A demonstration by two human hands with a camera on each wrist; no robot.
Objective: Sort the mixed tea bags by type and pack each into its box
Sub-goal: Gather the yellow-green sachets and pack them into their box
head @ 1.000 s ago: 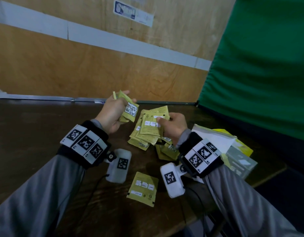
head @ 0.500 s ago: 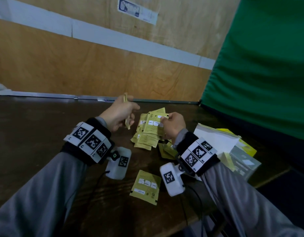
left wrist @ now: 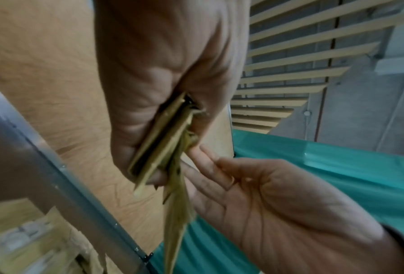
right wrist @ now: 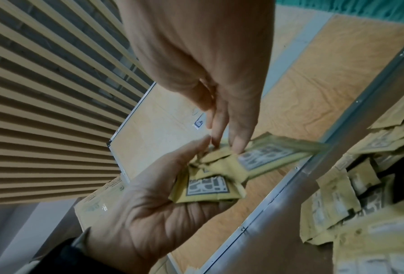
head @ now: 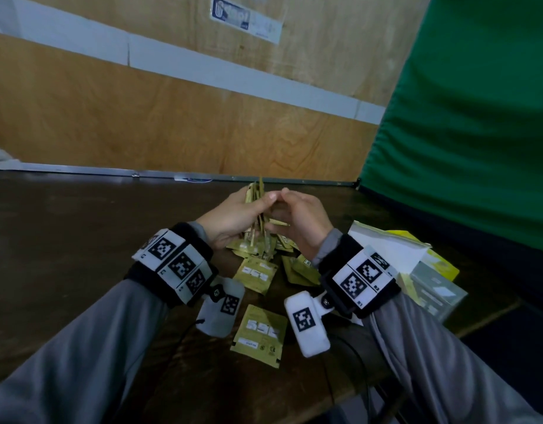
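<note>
Above the dark table (head: 80, 240), my left hand (head: 233, 221) grips a stack of yellow-green tea bags (head: 258, 194) held on edge. In the left wrist view the stack (left wrist: 163, 140) sits clamped between thumb and fingers. My right hand (head: 300, 221) meets it from the right, its straight fingers (left wrist: 210, 161) touching the stack's edge. The right wrist view shows those fingertips (right wrist: 239, 142) pressing on the printed bags (right wrist: 210, 183) in my left palm (right wrist: 144, 213). A pile of the same bags (head: 258, 249) lies below the hands. One loose bag (head: 259, 335) lies between my wrists.
Tea boxes lie at the table's right edge: a white one (head: 389, 249), a yellow one (head: 438, 264) and a greyish one (head: 438, 292). A plywood wall (head: 141, 117) stands behind the table and a green curtain (head: 478, 117) hangs on the right.
My right hand carried its tea bag up and left to the stack in my left hand. The left hand turned the stack edge-on and moved in towards the right hand.
</note>
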